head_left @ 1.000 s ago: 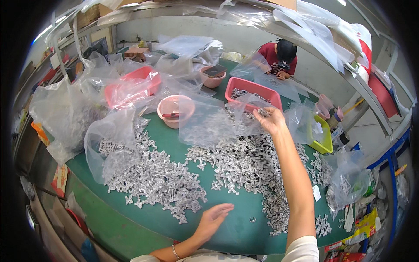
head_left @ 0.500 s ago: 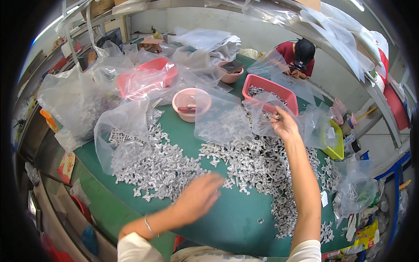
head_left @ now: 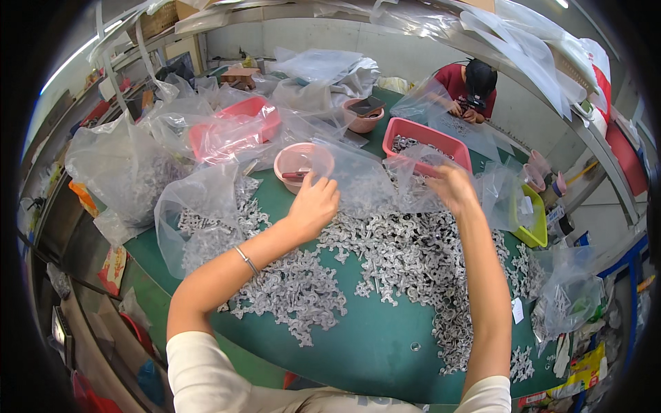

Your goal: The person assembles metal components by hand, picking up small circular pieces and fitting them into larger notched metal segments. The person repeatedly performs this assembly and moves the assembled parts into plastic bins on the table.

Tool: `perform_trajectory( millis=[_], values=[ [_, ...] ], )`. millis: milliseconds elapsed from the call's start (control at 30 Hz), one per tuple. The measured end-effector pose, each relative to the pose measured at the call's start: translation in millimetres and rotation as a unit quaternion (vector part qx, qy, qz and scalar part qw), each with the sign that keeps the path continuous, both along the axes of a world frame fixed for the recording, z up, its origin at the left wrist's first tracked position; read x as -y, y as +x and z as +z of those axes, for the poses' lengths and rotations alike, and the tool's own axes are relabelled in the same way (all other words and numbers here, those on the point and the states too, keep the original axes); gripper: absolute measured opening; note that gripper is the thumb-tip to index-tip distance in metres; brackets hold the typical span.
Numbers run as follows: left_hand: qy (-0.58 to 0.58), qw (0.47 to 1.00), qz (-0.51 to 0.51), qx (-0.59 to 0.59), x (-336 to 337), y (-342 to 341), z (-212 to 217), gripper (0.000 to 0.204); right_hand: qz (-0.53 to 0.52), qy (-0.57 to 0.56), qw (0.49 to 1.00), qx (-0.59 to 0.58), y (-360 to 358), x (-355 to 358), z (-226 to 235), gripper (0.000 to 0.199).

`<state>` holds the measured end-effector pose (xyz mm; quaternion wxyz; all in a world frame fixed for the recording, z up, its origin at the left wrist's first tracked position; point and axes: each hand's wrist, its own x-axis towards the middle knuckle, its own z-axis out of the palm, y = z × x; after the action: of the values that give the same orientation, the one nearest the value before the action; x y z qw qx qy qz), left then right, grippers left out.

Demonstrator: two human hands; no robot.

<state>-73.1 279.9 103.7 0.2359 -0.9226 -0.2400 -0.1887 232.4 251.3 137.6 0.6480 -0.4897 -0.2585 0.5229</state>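
Note:
Palm down, my left hand (head_left: pixel 315 208) is at the left edge of a clear plastic bag (head_left: pixel 358 180), just in front of a pink bowl (head_left: pixel 284 162). Its fingers are bent and closed on the bag's edge; the thumb is hidden. A red-handled tool (head_left: pixel 296 175) lies in the bowl. My right hand (head_left: pixel 453 189) closes on the right part of the bag, below a pink tub (head_left: pixel 449 142) of metal parts, its fingertips partly hidden. Under and in front of the bag spreads a heap of small grey metal parts (head_left: pixel 420 255). A second pile (head_left: pixel 292 292) lies to its left.
Another clear bag (head_left: pixel 196 224) of parts lies left, with a large full bag (head_left: pixel 127 165) behind it. A pink basin (head_left: pixel 241 120) sits under plastic farther back. A lime-green bin (head_left: pixel 531 220) stands right. Across the table, a person (head_left: pixel 468 89) in dark red works.
My left hand has moved up and away from me, from above the green tabletop to the bag beside the pink bowl. My right hand has turned downward and shifted slightly right.

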Motion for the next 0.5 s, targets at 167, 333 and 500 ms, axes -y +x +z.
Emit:
perform_trajectory(
  millis=[167,333,500],
  values=[
    [-0.030,0.974,-0.020,0.226,-14.8,10.7,9.1,0.011,-0.052,0.275,0.892,0.354,-108.6,70.2,5.4,0.021],
    [-0.094,0.929,-0.099,0.344,-11.3,21.3,21.0,0.010,0.003,0.273,0.754,0.597,-140.9,30.7,-27.7,0.025],
    [-0.139,0.915,-0.182,0.332,14.4,49.9,33.8,0.013,0.072,0.054,0.661,0.745,-61.1,-90.2,-102.7,0.019]
  ],
)
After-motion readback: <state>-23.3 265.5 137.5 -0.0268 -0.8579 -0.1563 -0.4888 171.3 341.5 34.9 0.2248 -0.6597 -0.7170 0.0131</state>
